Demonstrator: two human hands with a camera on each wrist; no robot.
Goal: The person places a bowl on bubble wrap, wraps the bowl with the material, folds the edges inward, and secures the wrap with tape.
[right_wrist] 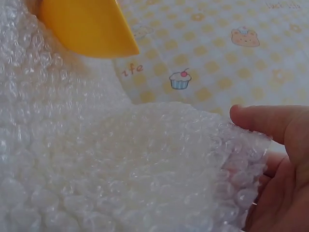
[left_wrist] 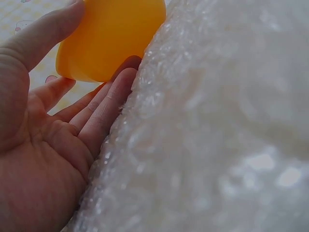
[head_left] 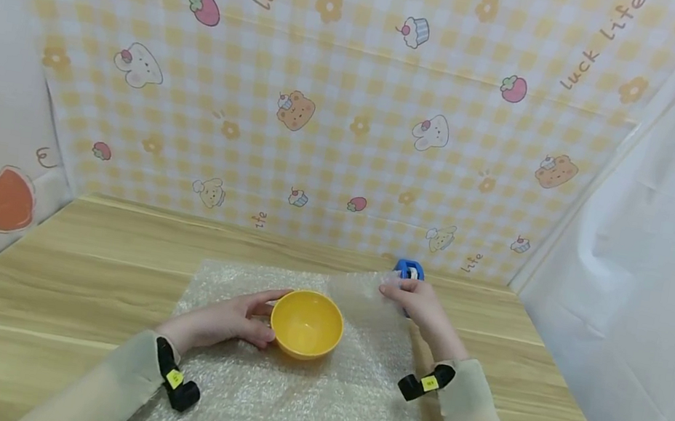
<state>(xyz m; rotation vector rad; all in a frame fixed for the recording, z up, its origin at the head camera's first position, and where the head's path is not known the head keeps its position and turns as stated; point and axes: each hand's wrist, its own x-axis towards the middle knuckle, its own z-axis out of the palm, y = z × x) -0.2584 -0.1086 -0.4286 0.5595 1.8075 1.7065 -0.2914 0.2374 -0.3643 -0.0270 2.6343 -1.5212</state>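
A yellow bowl (head_left: 307,325) sits upright near the middle of a sheet of bubble wrap (head_left: 305,412). My left hand (head_left: 230,319) holds the bowl by its left side, thumb towards the near side and fingers round the far side. The left wrist view shows the thumb and fingertips (left_wrist: 126,76) at the bowl wall. With my right hand (head_left: 421,308) I pinch the far right corner of the bubble wrap between thumb and fingers. That corner is lifted and bends up beside the bowl; in the right wrist view the thumb (right_wrist: 256,121) lies over its edge.
A blue tape dispenser (head_left: 410,270) stands behind my right hand, partly hidden by the hand and the wrap. The wooden table (head_left: 54,283) extends on both sides. A checked cloth (head_left: 356,96) hangs at the back, with white cloth at the left and right (head_left: 650,289).
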